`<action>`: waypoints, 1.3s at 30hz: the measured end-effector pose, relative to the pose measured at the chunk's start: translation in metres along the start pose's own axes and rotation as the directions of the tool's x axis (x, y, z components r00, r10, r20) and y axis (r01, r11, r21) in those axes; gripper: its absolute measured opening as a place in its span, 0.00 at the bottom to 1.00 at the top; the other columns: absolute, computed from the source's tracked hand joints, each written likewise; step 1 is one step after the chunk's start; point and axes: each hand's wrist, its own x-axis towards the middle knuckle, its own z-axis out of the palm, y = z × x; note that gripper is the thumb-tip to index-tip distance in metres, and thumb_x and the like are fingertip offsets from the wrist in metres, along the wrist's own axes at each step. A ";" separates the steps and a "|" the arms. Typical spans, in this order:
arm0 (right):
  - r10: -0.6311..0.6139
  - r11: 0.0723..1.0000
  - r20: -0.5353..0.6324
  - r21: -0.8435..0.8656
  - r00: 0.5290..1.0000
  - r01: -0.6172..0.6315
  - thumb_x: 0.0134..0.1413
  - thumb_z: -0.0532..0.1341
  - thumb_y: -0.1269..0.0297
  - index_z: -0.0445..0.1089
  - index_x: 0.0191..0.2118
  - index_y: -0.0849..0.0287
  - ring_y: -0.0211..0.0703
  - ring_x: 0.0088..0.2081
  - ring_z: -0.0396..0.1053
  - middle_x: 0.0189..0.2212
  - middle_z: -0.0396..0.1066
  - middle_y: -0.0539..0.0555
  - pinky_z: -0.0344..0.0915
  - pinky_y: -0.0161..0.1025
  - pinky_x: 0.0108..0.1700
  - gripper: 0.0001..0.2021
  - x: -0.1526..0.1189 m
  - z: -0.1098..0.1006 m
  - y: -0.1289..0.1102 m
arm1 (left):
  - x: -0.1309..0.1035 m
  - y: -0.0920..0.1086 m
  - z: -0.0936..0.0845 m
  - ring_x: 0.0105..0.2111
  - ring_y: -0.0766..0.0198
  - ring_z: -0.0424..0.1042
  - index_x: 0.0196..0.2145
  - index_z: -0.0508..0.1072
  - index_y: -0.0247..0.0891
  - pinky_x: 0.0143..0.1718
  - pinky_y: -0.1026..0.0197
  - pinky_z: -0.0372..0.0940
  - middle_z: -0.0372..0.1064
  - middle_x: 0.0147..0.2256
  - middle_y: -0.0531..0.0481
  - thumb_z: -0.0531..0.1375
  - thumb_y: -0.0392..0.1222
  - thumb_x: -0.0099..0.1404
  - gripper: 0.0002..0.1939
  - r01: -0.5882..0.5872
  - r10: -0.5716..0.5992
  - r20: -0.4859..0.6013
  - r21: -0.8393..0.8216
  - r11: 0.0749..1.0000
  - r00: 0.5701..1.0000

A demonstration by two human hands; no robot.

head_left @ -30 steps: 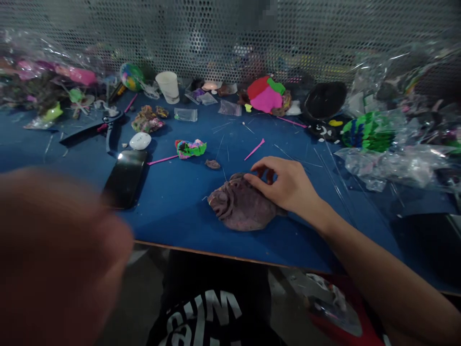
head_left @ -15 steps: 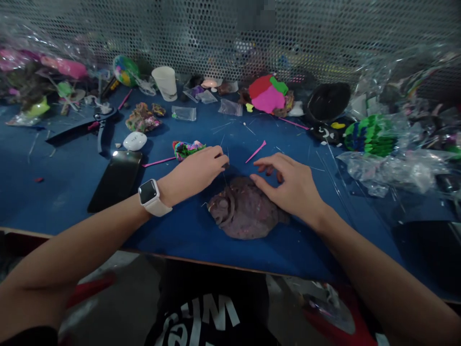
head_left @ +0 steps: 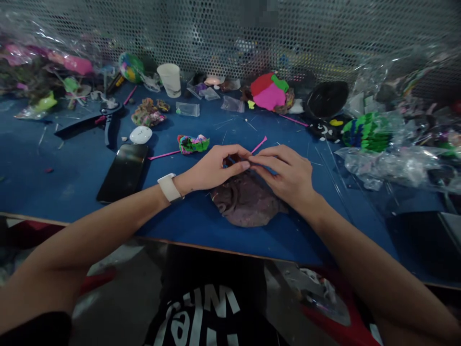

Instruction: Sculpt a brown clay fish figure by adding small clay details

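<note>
A brownish-grey clay fish lies flat near the table's front edge, its ridged head to the left. Just above its upper edge my left hand and my right hand meet at the fingertips. Thumb and fingers of each are pinched together; whatever they hold is too small to make out. Behind them a thin pink stick rests on the table, partly covered by my fingers. A multicoloured clay lump sits beyond my left hand, with another pink stick beside it.
Left of my hands lie a black phone, a white rounded case and a black-handled cutting tool. A paper cup, a red-pink-green clay piece and a black bowl line the mesh panel. Clear plastic crowds the right.
My left hand has moved right and my right hand has closed its fingers, so their fingertips now meet above the fish. The view has shifted slightly.
</note>
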 end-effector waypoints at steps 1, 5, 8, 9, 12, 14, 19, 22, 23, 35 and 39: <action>0.008 1.000 0.004 -0.005 1.000 -0.007 0.82 0.67 0.62 0.82 0.54 0.46 0.45 0.44 0.84 0.45 0.87 0.51 0.79 0.42 0.46 0.06 0.001 0.000 -0.001 | 0.000 0.002 0.000 0.39 0.64 0.77 0.49 0.82 0.38 0.44 0.61 0.72 0.82 0.42 0.47 0.65 0.50 0.83 0.13 0.005 -0.005 0.005 -0.020 1.000 1.000; 0.147 0.988 0.023 0.042 0.989 -0.147 0.83 0.64 0.56 0.81 0.50 0.48 0.46 0.40 0.82 0.42 0.85 0.52 0.77 0.44 0.43 0.08 0.002 -0.003 0.000 | 0.001 0.007 -0.005 0.38 0.63 0.76 0.47 0.81 0.38 0.41 0.60 0.70 0.81 0.40 0.48 0.65 0.48 0.82 0.11 -0.004 0.004 -0.026 0.035 0.999 1.000; 0.391 0.918 -0.178 0.147 0.903 -0.368 0.83 0.63 0.54 0.79 0.50 0.48 0.46 0.36 0.80 0.40 0.83 0.53 0.75 0.44 0.36 0.09 0.000 -0.011 0.017 | -0.001 0.004 -0.016 0.42 0.61 0.79 0.47 0.81 0.39 0.46 0.58 0.72 0.83 0.44 0.45 0.63 0.38 0.81 0.05 0.004 0.014 -0.077 0.229 0.973 0.997; 0.462 0.886 -0.254 0.170 0.850 -0.431 0.82 0.65 0.52 0.79 0.50 0.49 0.45 0.35 0.80 0.40 0.82 0.53 0.74 0.44 0.34 0.09 -0.001 -0.014 0.025 | -0.002 0.001 -0.019 0.42 0.60 0.79 0.46 0.80 0.39 0.47 0.57 0.72 0.83 0.45 0.45 0.63 0.36 0.80 0.05 0.010 0.013 -0.075 0.302 0.953 0.997; 0.559 0.829 -0.261 0.195 0.787 -0.524 0.78 0.69 0.52 0.80 0.51 0.48 0.46 0.34 0.80 0.40 0.83 0.55 0.72 0.44 0.31 0.08 -0.004 -0.020 0.042 | -0.004 -0.008 -0.025 0.46 0.57 0.81 0.49 0.80 0.38 0.52 0.53 0.74 0.83 0.48 0.44 0.64 0.35 0.80 0.05 0.030 -0.022 -0.022 0.477 0.879 1.000; 0.575 0.814 -0.196 0.228 0.794 -0.534 0.77 0.70 0.52 0.81 0.54 0.47 0.46 0.32 0.80 0.37 0.83 0.53 0.72 0.44 0.30 0.09 -0.005 -0.019 0.043 | -0.006 -0.011 -0.026 0.51 0.53 0.82 0.54 0.79 0.38 0.56 0.49 0.75 0.83 0.52 0.42 0.62 0.37 0.82 0.07 0.045 -0.059 0.009 0.536 0.843 0.998; 0.526 0.833 0.016 0.195 0.851 -0.518 0.74 0.71 0.54 0.86 0.48 0.48 0.48 0.33 0.84 0.36 0.86 0.51 0.81 0.47 0.38 0.07 0.000 -0.015 0.014 | -0.007 -0.008 -0.024 0.52 0.52 0.82 0.56 0.77 0.38 0.58 0.48 0.74 0.83 0.53 0.41 0.58 0.39 0.85 0.09 0.064 -0.088 0.015 0.571 0.818 0.996; 0.496 0.845 0.101 0.175 0.863 -0.506 0.73 0.73 0.53 0.86 0.40 0.49 0.49 0.31 0.83 0.33 0.86 0.51 0.81 0.48 0.37 0.09 0.005 -0.018 -0.004 | -0.007 -0.008 -0.024 0.53 0.49 0.81 0.54 0.78 0.39 0.59 0.46 0.73 0.83 0.54 0.40 0.56 0.40 0.86 0.11 0.041 -0.093 0.054 0.610 0.792 0.994; 0.479 0.854 0.119 0.169 0.870 -0.493 0.73 0.73 0.53 0.85 0.39 0.48 0.49 0.31 0.82 0.33 0.86 0.51 0.81 0.48 0.36 0.09 0.006 -0.020 -0.007 | -0.007 -0.008 -0.024 0.54 0.48 0.80 0.54 0.78 0.39 0.60 0.45 0.73 0.82 0.54 0.40 0.56 0.39 0.86 0.11 0.029 -0.094 0.072 0.622 0.782 0.993; 0.325 0.890 0.291 0.227 0.900 -0.395 0.75 0.72 0.62 0.90 0.44 0.40 0.55 0.43 0.88 0.44 0.90 0.48 0.84 0.53 0.45 0.08 0.007 -0.021 -0.017 | -0.011 -0.011 -0.019 0.57 0.44 0.77 0.52 0.81 0.39 0.64 0.37 0.73 0.75 0.55 0.38 0.58 0.37 0.83 0.11 -0.056 -0.051 0.138 0.674 0.737 0.989; 0.319 0.886 0.261 0.260 0.911 -0.385 0.77 0.71 0.62 0.90 0.51 0.42 0.54 0.44 0.90 0.46 0.91 0.47 0.86 0.52 0.48 0.08 0.005 -0.022 -0.017 | -0.011 -0.013 -0.019 0.56 0.45 0.76 0.53 0.81 0.38 0.63 0.38 0.73 0.75 0.54 0.37 0.56 0.38 0.84 0.13 -0.061 -0.057 0.149 0.681 0.730 0.987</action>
